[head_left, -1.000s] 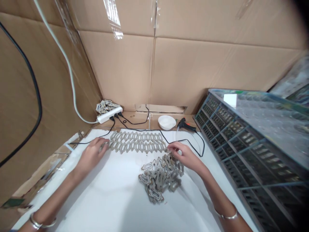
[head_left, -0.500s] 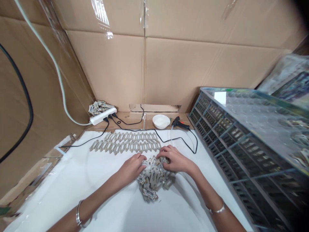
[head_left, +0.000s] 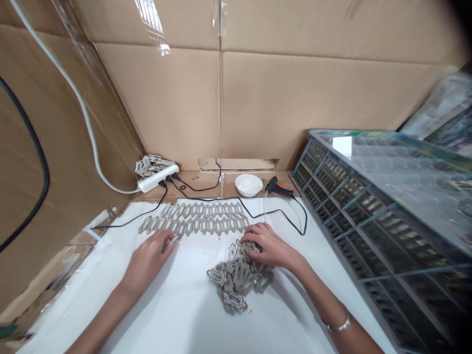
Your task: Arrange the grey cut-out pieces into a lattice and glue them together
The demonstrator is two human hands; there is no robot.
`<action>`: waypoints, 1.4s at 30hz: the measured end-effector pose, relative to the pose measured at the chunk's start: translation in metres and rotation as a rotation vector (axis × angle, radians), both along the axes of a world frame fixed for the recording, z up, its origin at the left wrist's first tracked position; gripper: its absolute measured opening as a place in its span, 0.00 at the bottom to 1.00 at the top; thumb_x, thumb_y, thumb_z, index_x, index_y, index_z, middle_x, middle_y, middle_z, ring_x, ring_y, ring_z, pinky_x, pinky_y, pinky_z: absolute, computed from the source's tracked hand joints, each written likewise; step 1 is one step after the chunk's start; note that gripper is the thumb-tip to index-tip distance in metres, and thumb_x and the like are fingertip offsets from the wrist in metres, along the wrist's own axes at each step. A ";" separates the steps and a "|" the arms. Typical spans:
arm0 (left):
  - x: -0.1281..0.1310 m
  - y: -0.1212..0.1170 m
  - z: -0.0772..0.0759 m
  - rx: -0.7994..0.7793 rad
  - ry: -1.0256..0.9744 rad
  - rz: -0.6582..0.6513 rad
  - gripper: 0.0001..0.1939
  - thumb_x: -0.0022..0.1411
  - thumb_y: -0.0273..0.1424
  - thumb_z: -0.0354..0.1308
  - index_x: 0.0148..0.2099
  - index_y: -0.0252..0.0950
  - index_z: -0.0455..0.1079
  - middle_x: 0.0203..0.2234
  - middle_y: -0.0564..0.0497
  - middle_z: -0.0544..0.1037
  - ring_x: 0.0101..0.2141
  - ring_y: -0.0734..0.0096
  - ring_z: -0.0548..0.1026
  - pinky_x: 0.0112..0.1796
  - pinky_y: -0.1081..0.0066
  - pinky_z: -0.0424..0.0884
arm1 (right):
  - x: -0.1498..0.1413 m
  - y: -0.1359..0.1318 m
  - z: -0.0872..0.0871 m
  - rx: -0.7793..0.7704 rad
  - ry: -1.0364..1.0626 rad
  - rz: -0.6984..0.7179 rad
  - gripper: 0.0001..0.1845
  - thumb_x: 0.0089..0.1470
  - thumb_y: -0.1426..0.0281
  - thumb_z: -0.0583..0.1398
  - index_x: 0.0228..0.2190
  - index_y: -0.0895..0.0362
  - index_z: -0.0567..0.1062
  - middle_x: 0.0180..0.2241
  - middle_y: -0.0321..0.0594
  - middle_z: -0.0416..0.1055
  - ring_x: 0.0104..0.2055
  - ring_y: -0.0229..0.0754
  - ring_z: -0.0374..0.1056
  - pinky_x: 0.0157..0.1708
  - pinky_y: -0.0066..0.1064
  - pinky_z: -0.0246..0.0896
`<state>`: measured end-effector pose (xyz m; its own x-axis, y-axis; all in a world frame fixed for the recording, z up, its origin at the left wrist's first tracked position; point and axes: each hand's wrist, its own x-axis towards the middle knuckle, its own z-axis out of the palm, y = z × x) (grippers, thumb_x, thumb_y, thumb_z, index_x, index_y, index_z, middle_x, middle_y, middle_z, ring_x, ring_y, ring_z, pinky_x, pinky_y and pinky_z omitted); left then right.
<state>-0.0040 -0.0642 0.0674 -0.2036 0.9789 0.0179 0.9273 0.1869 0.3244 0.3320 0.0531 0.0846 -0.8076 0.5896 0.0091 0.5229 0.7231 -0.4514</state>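
My left hand [head_left: 149,258] is closed in a pinch, just below the left part of the two neat rows of grey openwork pieces [head_left: 204,225]. A thin pale edge of an openwork piece [head_left: 173,239] shows between its fingertips. On the far right side of a loose heap of the same pieces [head_left: 239,275], my right hand [head_left: 271,246] has its fingers curled over one piece [head_left: 251,246]. Some heaped pieces show a pale patterned face, others a plain grey one.
Behind the rows stand a white bowl [head_left: 249,185] and a black glue gun [head_left: 277,187], whose cord trails over the white table. A power strip [head_left: 157,178] lies at back left beside more pieces [head_left: 151,166]. A grey plastic crate [head_left: 354,206] borders the right; cardboard walls enclose the back and left.
My left hand has left the heap and moved left to the front row with a piece in its fingers. My right hand stays at the heap.
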 end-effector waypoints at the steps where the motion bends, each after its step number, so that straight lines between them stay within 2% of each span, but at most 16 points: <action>1: -0.011 -0.005 0.001 0.021 0.080 0.068 0.13 0.66 0.38 0.45 0.43 0.39 0.67 0.38 0.48 0.75 0.37 0.62 0.74 0.34 0.69 0.65 | 0.000 0.000 -0.001 0.001 0.006 0.000 0.13 0.56 0.67 0.60 0.44 0.51 0.77 0.47 0.42 0.71 0.51 0.48 0.61 0.55 0.44 0.52; 4: -0.035 -0.014 0.002 0.026 0.318 0.203 0.15 0.68 0.35 0.41 0.44 0.36 0.67 0.40 0.44 0.75 0.40 0.58 0.75 0.32 0.68 0.65 | -0.001 0.002 -0.004 0.015 0.026 -0.003 0.12 0.60 0.66 0.58 0.43 0.52 0.77 0.46 0.41 0.72 0.50 0.47 0.63 0.54 0.43 0.53; 7: -0.046 -0.016 -0.002 -0.037 0.441 0.254 0.17 0.69 0.33 0.38 0.44 0.33 0.68 0.40 0.42 0.74 0.39 0.56 0.75 0.29 0.68 0.64 | -0.003 0.004 -0.007 0.042 0.053 0.006 0.12 0.63 0.66 0.55 0.42 0.52 0.77 0.43 0.41 0.73 0.47 0.45 0.65 0.52 0.42 0.55; 10: -0.049 -0.016 -0.009 -0.049 0.396 0.260 0.18 0.69 0.38 0.40 0.43 0.34 0.68 0.39 0.42 0.75 0.37 0.57 0.76 0.28 0.69 0.64 | -0.002 0.006 -0.007 0.080 0.117 0.007 0.13 0.64 0.66 0.54 0.41 0.54 0.78 0.42 0.43 0.73 0.46 0.44 0.66 0.49 0.40 0.58; 15: -0.063 -0.021 -0.019 0.024 0.182 0.250 0.19 0.66 0.45 0.45 0.43 0.37 0.68 0.40 0.44 0.75 0.33 0.60 0.76 0.31 0.68 0.66 | -0.013 0.004 0.005 0.136 0.338 -0.131 0.15 0.64 0.65 0.53 0.43 0.56 0.77 0.39 0.48 0.73 0.42 0.45 0.68 0.43 0.37 0.63; 18: -0.078 -0.023 -0.020 0.047 0.079 0.223 0.16 0.64 0.43 0.47 0.41 0.38 0.68 0.35 0.46 0.76 0.31 0.62 0.75 0.32 0.69 0.66 | -0.044 -0.006 0.014 0.161 0.332 -0.083 0.14 0.64 0.65 0.54 0.41 0.56 0.79 0.34 0.44 0.77 0.37 0.43 0.71 0.40 0.35 0.64; 20: -0.086 -0.022 -0.018 0.051 0.034 0.212 0.15 0.63 0.42 0.47 0.40 0.38 0.68 0.30 0.49 0.75 0.30 0.63 0.74 0.31 0.70 0.65 | -0.078 -0.016 0.017 0.189 0.269 0.041 0.13 0.63 0.66 0.55 0.41 0.54 0.79 0.37 0.42 0.79 0.39 0.42 0.72 0.42 0.33 0.63; 23: -0.091 -0.021 -0.015 0.078 -0.012 0.231 0.14 0.63 0.42 0.48 0.37 0.39 0.67 0.26 0.52 0.74 0.28 0.65 0.73 0.30 0.71 0.63 | -0.138 -0.036 0.018 0.249 0.108 0.325 0.16 0.64 0.71 0.51 0.43 0.53 0.78 0.35 0.39 0.80 0.37 0.41 0.73 0.37 0.32 0.63; 26: -0.092 -0.020 -0.015 0.139 -0.098 0.248 0.13 0.61 0.42 0.50 0.37 0.38 0.67 0.26 0.53 0.75 0.27 0.67 0.73 0.30 0.72 0.64 | -0.192 -0.055 0.013 0.370 -0.036 0.525 0.14 0.61 0.76 0.52 0.43 0.57 0.76 0.34 0.41 0.79 0.33 0.42 0.73 0.32 0.32 0.61; 28: -0.094 -0.022 -0.018 0.182 -0.171 0.250 0.13 0.60 0.42 0.51 0.37 0.38 0.67 0.25 0.53 0.75 0.27 0.68 0.73 0.31 0.72 0.65 | -0.218 -0.066 0.007 0.448 -0.066 0.602 0.11 0.59 0.78 0.54 0.40 0.60 0.74 0.35 0.45 0.79 0.33 0.44 0.73 0.30 0.34 0.61; 32: -0.099 -0.027 -0.026 0.266 -0.263 0.289 0.15 0.61 0.44 0.51 0.38 0.38 0.68 0.28 0.51 0.76 0.30 0.67 0.74 0.34 0.72 0.68 | -0.249 -0.076 -0.013 0.519 -0.100 0.613 0.07 0.56 0.81 0.55 0.35 0.66 0.73 0.34 0.53 0.77 0.36 0.48 0.74 0.30 0.36 0.61; 37: -0.104 -0.030 -0.027 0.298 -0.303 0.357 0.15 0.61 0.43 0.51 0.39 0.38 0.69 0.33 0.50 0.78 0.32 0.66 0.75 0.35 0.71 0.68 | -0.266 -0.074 -0.034 0.537 -0.074 0.510 0.10 0.59 0.80 0.53 0.39 0.69 0.73 0.37 0.57 0.76 0.40 0.51 0.72 0.34 0.39 0.61; 40: -0.103 -0.031 -0.024 0.309 -0.310 0.360 0.14 0.62 0.42 0.51 0.39 0.38 0.69 0.33 0.50 0.77 0.31 0.66 0.75 0.35 0.70 0.68 | -0.272 -0.074 -0.035 0.506 -0.078 0.453 0.12 0.60 0.78 0.52 0.41 0.69 0.74 0.40 0.56 0.75 0.43 0.51 0.70 0.40 0.44 0.61; 42: -0.100 -0.033 -0.021 0.314 -0.285 0.305 0.14 0.63 0.42 0.51 0.39 0.38 0.69 0.33 0.50 0.77 0.32 0.65 0.74 0.36 0.69 0.68 | -0.270 -0.072 -0.027 0.471 -0.074 0.405 0.13 0.62 0.75 0.51 0.42 0.67 0.74 0.40 0.54 0.75 0.44 0.51 0.69 0.43 0.45 0.60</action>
